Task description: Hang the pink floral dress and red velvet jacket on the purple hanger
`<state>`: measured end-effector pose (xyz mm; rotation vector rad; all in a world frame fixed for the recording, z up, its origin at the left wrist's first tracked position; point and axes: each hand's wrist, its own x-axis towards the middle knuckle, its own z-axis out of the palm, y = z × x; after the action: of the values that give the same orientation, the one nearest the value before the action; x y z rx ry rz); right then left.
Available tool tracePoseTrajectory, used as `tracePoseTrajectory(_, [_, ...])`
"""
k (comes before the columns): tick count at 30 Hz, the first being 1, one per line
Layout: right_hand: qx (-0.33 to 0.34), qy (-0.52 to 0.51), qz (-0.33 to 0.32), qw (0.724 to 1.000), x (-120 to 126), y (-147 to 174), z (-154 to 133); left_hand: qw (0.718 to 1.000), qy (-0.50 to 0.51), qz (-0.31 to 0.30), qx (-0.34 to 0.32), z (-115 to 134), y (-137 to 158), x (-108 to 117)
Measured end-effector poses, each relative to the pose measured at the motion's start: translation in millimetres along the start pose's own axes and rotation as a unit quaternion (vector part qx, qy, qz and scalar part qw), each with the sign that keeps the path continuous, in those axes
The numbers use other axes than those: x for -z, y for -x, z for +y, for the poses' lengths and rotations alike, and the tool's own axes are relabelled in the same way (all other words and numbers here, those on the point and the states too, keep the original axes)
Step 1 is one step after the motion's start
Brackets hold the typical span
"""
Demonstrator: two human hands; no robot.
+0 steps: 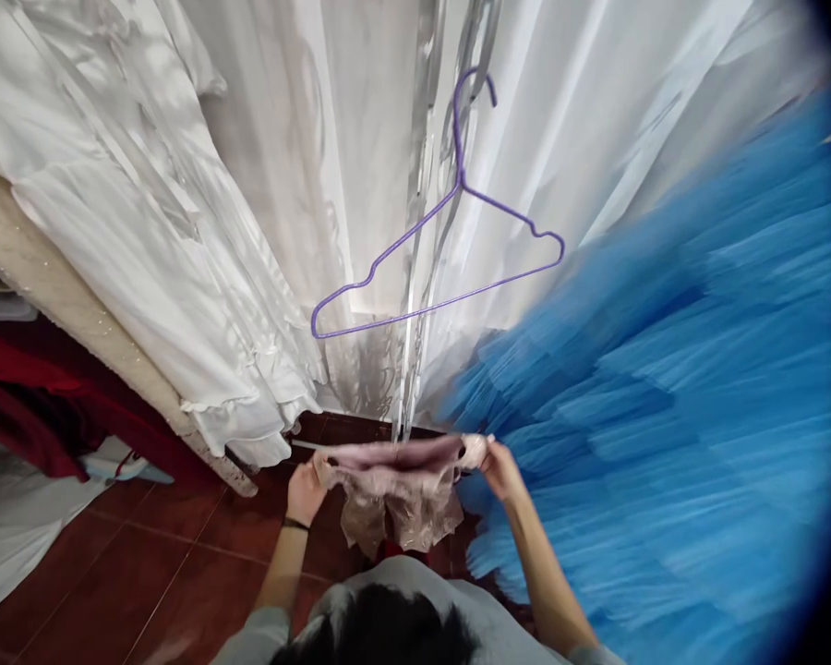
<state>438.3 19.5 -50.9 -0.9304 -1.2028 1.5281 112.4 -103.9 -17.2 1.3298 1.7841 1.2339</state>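
Left hand (306,489) and right hand (499,466) each pinched on pink sequinned garment (402,489), stretched taut lower centre; purple hanger (443,240) above, bare.

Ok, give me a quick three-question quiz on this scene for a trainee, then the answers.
1. True or false: the purple wire hanger has a garment hung on it.
2. What do the left hand and right hand hold between them?
3. Which lies to the person's right? A) red fabric B) blue tulle skirt C) white gowns

Key
1. False: it is bare.
2. A pale pink sequinned garment, one hand at each end of its top edge.
3. B
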Motion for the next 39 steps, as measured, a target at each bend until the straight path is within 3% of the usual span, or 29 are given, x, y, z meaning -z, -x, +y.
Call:
tracePoseTrajectory(2, [0.011, -0.069, 0.023, 0.997, 11, -26, -20, 0.99, 0.127, 0.036, 0.04, -10, -1, 3])
tracePoseTrajectory(5, [0.046, -0.072, -0.012, 0.996, 11, -48, -61, 0.957, 0.277, 0.074, 0.054, -6, -17, 16])
tracePoseTrajectory(8, [0.104, -0.058, 0.047, 0.992, -6, -49, -101, 0.917, 0.379, 0.122, 0.011, 26, -36, 41])
tracePoseTrajectory(10, [0.155, -0.069, 0.101, 0.98, -25, -45, -124, 0.895, 0.414, 0.157, -0.062, 60, -47, 62])
tracePoseTrajectory(13, [0.195, -0.072, 0.097, 0.973, -60, -39, -153, 0.874, 0.383, 0.21, -0.215, 119, -62, 88])
tracePoseTrajectory(16, [0.244, -0.058, 0.113, 0.961, -87, -36, -174, 0.889, 0.266, 0.214, -0.304, 176, -74, 100])
tracePoseTrajectory(18, [0.287, -0.035, 0.15, 0.946, -93, -35, -182, 0.917, 0.176, 0.169, -0.315, 205, -77, 99])
tracePoseTrajectory(21, [0.341, 0.01, 0.189, 0.921, -85, -37, -183, 0.954, 0.09, 0.079, -0.273, 232, -75, 89])
tracePoseTrajectory(25, [0.372, 0.041, 0.186, 0.909, -59, -43, -172, 0.974, 0.089, 0.022, -0.206, 236, -83, 79])
tracePoseTrajectory(30, [0.358, 0.026, 0.188, 0.914, -24, -64, -176, 0.981, 0.098, 0.043, -0.163, 225, -110, 98])
tracePoseTrajectory(35, [0.328, 0.019, 0.15, 0.933, 0, -96, -191, 0.944, 0.038, 0.221, -0.241, 226, -135, 114])
tracePoseTrajectory(37, [0.326, 0.015, 0.137, 0.935, 3, -110, -197, 0.926, 0.002, 0.247, -0.286, 227, -143, 115])
tracePoseTrajectory(39, [0.329, 0.002, 0.136, 0.934, 5, -123, -207, 0.92, -0.01, 0.231, -0.317, 226, -150, 116])
